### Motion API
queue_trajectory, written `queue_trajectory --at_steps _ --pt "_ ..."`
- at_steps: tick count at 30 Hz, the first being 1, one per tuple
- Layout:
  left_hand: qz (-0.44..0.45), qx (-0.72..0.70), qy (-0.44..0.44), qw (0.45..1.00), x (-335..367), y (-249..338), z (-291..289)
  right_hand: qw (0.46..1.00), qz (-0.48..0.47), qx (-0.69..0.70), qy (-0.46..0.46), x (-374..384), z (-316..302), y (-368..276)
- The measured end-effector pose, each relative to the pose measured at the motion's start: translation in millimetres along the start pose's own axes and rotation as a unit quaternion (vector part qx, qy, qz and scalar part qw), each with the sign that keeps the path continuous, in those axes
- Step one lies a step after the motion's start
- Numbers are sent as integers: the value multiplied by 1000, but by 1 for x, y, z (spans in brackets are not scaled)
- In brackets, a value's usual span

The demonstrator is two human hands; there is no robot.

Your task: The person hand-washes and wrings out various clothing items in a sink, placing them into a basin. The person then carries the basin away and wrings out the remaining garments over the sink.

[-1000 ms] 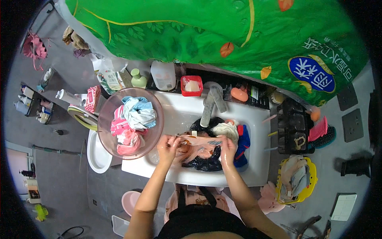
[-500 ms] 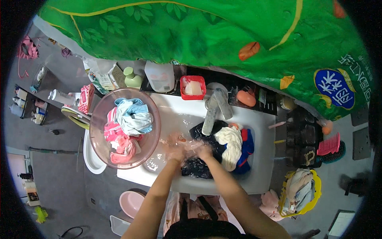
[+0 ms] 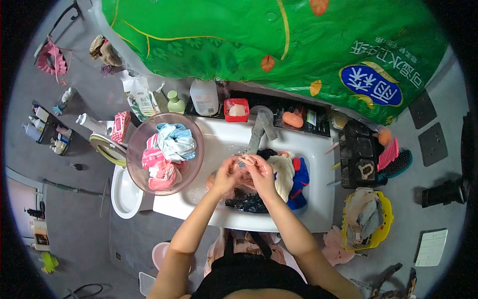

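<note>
A peach-pink garment (image 3: 245, 161) is held up over the washbasin (image 3: 321, 199), just in front of the faucet (image 3: 256, 138), its upper edge bunched between both hands and more of its wet-looking cloth hanging below them. The left hand (image 3: 226, 175) is curled nearly closed, its fingertips pinching the gathered edge; the right hand (image 3: 262, 175) is likewise curled in, thumb and fingers folded over the same bunch, close beside the left. How tightly each squeezes cannot be told.

The step in hand looks like handling this one piece while wet, with its edge being gathered or turned between the fingers. From this hold, the next move calls for a firm pinch on slippery fabric, the wrists kept clear of the spout, and the hanging part kept free of the pieces beneath.

Below the hands, black fabric (image 3: 246, 203) lies in the basin; to its right are a cream cloth (image 3: 282, 175) and, beyond that, a blue garment (image 3: 298, 188). A translucent bowl (image 3: 135, 159) overlaps the basin's left end, holding a light-blue cloth (image 3: 177, 142) and a pink-and-white cloth (image 3: 163, 175). Behind the basin stand a clear jug (image 3: 204, 98) and a red soap dish (image 3: 236, 119), with an orange soap bar (image 3: 293, 119) farther right.
</note>
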State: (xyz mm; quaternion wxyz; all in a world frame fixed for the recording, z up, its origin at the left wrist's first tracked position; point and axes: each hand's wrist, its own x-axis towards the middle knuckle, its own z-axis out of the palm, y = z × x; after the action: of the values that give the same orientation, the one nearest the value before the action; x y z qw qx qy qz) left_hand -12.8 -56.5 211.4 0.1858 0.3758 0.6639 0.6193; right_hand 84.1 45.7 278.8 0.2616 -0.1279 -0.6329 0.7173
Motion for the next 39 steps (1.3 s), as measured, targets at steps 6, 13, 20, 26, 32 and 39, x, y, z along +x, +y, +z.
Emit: queue_trajectory --at_steps 6,13,20,26,32,39 --pt "-94 -273 141 947 -2 43 11 978 -40 -204 30 -40 -23 81" --pt "-156 -524 110 830 -13 118 18 922 -75 -377 54 -20 -26 161" --pt "-289 -533 230 761 -73 -27 -16 881 26 -466 76 -20 -54 111" --pt "-511 -588 106 618 -57 -30 49 608 55 -776 -160 4 -62 80" --pt "-284 -815 32 504 -60 -70 79 771 73 -612 -159 -23 -10 25" --pt "-204 -763 41 612 -38 -48 69 894 429 108 67 -70 -18 67"
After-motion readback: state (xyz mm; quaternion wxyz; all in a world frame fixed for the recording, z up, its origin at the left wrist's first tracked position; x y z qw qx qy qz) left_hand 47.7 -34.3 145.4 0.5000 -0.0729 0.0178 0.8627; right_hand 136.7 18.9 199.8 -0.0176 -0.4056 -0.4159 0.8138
